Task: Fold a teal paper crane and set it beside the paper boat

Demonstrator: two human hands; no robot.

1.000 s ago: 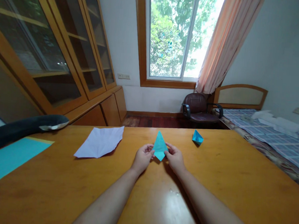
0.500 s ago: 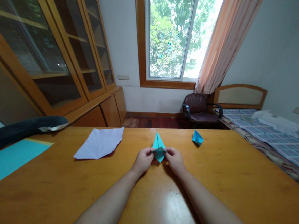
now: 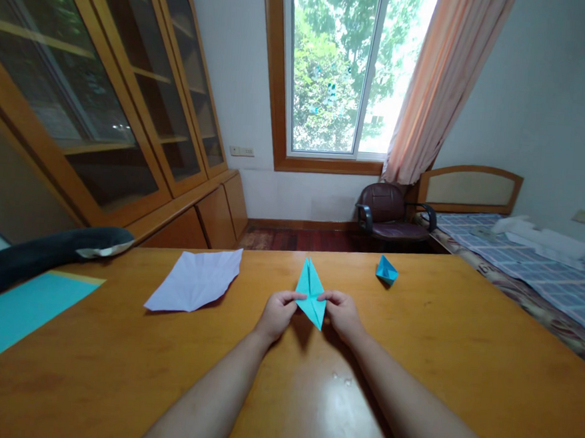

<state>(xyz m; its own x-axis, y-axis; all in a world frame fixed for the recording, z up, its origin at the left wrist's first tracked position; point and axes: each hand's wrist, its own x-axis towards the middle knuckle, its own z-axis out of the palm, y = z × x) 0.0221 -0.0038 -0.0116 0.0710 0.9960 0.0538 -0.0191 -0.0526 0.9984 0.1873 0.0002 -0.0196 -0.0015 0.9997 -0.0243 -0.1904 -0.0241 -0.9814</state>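
Folded turquoise paper [image 3: 311, 288]: one, spread in a kite shape just over the table [image 3: 112, 360], toward its far edge.
Fingers: left hand [image 3: 276, 316] and right hand [image 3: 344, 314], two in all, each pinch one side corner.
Blue folded paper [image 3: 387, 271]: one, toward the table's far right corner.
White creased sheet [image 3: 195, 282]: one, on the table's left half.
Chair [image 3: 383, 209]: one, beyond the table.

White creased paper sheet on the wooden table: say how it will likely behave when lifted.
The white creased paper sheet looks thin, so it is probably light and floppy. Its raised lower-right edge, shadowed beneath, should be easy to pinch. Its creases may make it bend along those lines.
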